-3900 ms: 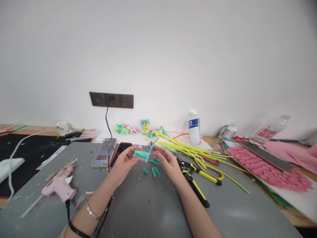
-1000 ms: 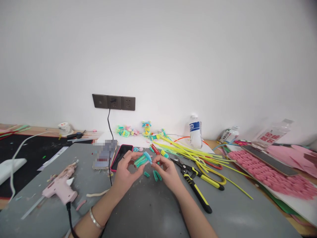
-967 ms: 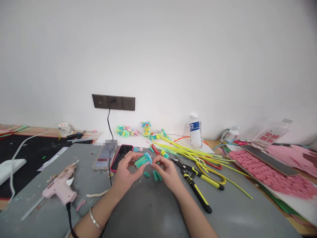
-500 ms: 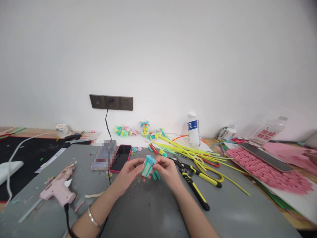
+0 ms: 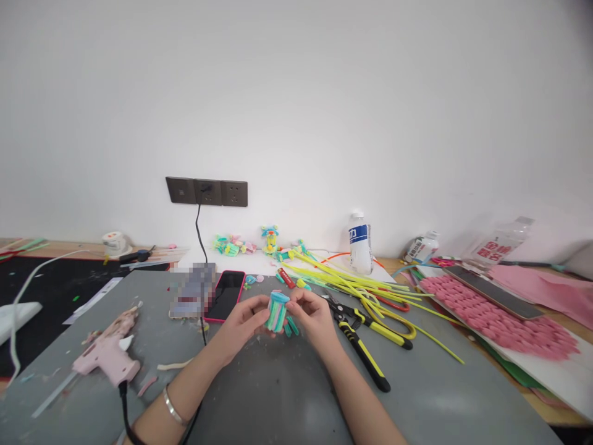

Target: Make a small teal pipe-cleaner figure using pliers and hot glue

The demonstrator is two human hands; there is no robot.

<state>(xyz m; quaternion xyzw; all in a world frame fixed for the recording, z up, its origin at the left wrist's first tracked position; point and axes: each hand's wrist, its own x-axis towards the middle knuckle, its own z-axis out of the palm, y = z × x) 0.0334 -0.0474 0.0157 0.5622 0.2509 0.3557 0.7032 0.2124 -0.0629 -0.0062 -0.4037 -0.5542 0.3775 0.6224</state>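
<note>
Matt grey mat (image 5: pixel 278 395), fuzzy green roll (image 5: pixel 277 312), glossy phone (image 5: pixel 225 295), plastic bottle (image 5: pixel 359 242)

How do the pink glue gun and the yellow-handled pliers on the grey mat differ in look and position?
The pink glue gun lies on the mat's left side, beyond the left hand; the yellow-handled pliers lie just right of the right hand. The glue gun is chunky, with a black cord at its handle; the pliers are slim, two-handled, cordless. Both rest untouched on the grey mat.
</note>
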